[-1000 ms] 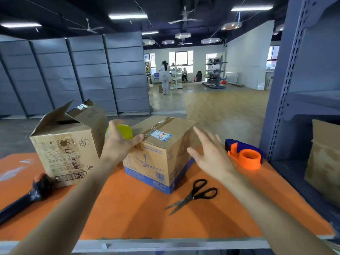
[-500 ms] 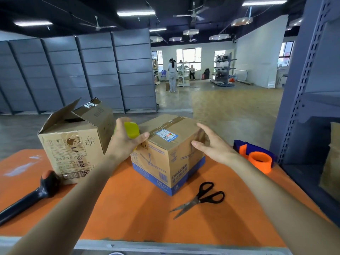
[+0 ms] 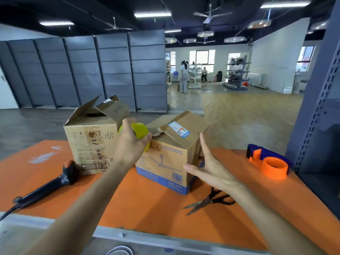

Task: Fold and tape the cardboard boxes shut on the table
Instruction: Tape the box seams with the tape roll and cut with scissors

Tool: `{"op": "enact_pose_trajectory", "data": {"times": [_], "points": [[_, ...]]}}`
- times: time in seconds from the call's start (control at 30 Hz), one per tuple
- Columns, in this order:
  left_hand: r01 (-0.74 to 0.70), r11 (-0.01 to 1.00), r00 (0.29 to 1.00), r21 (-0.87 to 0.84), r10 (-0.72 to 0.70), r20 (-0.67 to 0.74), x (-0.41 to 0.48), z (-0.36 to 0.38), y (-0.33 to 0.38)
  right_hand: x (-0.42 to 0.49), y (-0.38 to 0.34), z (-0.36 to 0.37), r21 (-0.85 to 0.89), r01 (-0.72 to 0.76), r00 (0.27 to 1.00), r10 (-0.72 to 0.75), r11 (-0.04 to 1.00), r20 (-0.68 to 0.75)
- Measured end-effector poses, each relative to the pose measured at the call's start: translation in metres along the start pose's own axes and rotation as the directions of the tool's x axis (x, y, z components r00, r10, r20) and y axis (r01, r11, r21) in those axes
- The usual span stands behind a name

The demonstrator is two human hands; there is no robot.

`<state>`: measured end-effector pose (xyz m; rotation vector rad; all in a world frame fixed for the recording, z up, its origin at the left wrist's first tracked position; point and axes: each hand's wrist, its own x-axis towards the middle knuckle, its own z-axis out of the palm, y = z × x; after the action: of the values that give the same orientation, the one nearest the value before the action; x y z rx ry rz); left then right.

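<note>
Left hand (image 3: 131, 144) grips yellow tape roll (image 3: 140, 130) at the blue-banded box (image 3: 165, 162) top, mid-tabletop (image 3: 147, 203). Right hand (image 3: 209, 167) spread wide, empty, beside its right face. Open-flapped box (image 3: 92, 142) sits toward the left edge.

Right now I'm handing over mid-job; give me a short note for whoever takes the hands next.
Left hand: shut on the yellow tape roll, at the near top corner of the blue-trimmed box.
Right hand: open, beside that box's right side.
Done: its flaps are folded, an old tape strip on top.
Left: tape it; the other box stands behind-left, flaps open.
Scissors and orange dispenser lie to the right on the table.
</note>
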<state>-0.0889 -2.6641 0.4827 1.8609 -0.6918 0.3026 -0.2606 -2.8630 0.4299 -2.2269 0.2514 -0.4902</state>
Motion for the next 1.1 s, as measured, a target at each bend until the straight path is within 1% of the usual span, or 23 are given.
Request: {"op": "enact_pose_trajectory", "data": {"times": [0.03,0.1,0.17,0.23,0.3,0.4,0.5,0.57,0.63,0.73,0.83,0.9,1.0,1.1], "points": [[-0.007,1.0,1.0,0.002,0.007,-0.014,-0.003,-0.003,-0.001,0.001,-0.003,0.003,0.005,0.028,0.999,-0.028,1.0,-0.017],[-0.011,0.999,1.0,-0.041,0.01,-0.023,-0.009,-0.007,-0.002,0.004,-0.008,0.012,-0.043,0.09,0.993,-0.093,0.995,-0.067],[-0.019,0.997,1.0,-0.079,0.017,-0.021,-0.013,-0.011,-0.003,0.011,-0.013,0.017,-0.08,0.102,0.989,-0.11,0.992,-0.102],[-0.031,0.997,0.999,-0.074,0.029,-0.028,-0.017,-0.015,-0.004,0.02,-0.015,0.017,-0.075,0.063,0.992,-0.07,0.995,-0.106],[-0.039,0.995,0.998,-0.091,0.035,-0.051,-0.019,-0.022,-0.007,0.032,-0.014,0.015,-0.107,0.011,0.995,-0.022,0.994,-0.098],[0.003,0.99,0.993,-0.138,-0.019,-0.113,-0.018,-0.038,-0.014,0.05,-0.014,0.013,-0.129,-0.036,0.996,0.025,0.991,-0.082],[0.017,0.986,0.981,-0.164,-0.048,-0.189,-0.011,-0.056,-0.017,0.069,-0.013,0.014,-0.159,-0.054,0.994,0.037,0.986,-0.102],[-0.001,0.993,0.973,-0.118,-0.026,-0.229,-0.006,-0.062,-0.019,0.08,-0.015,0.017,-0.159,-0.059,0.993,0.042,0.985,-0.106],[-0.029,0.999,0.965,-0.026,0.022,-0.26,-0.003,-0.063,-0.02,0.089,-0.017,0.025,-0.158,-0.052,0.995,0.038,0.986,-0.094],[-0.061,0.981,0.945,0.186,0.117,-0.307,0.002,-0.063,-0.024,0.101,-0.024,0.034,-0.173,-0.025,0.997,0.012,0.985,-0.077],[-0.016,0.906,0.938,0.424,0.16,-0.308,0.007,-0.064,-0.029,0.112,-0.03,0.039,-0.176,-0.011,0.998,0.001,0.984,-0.057],[0.025,0.885,0.938,0.465,0.14,-0.316,0.009,-0.066,-0.035,0.118,-0.032,0.041,-0.153,-0.006,0.999,0.0,0.988,-0.043],[0.103,0.884,0.934,0.456,0.071,-0.349,0.01,-0.074,-0.049,0.124,-0.034,0.048,-0.127,0.002,0.998,-0.011,0.992,-0.068],[0.125,0.87,0.931,0.477,0.063,-0.359,0.012,-0.083,-0.065,0.128,-0.036,0.056,-0.148,-0.001,0.994,-0.014,0.989,-0.105]]}}
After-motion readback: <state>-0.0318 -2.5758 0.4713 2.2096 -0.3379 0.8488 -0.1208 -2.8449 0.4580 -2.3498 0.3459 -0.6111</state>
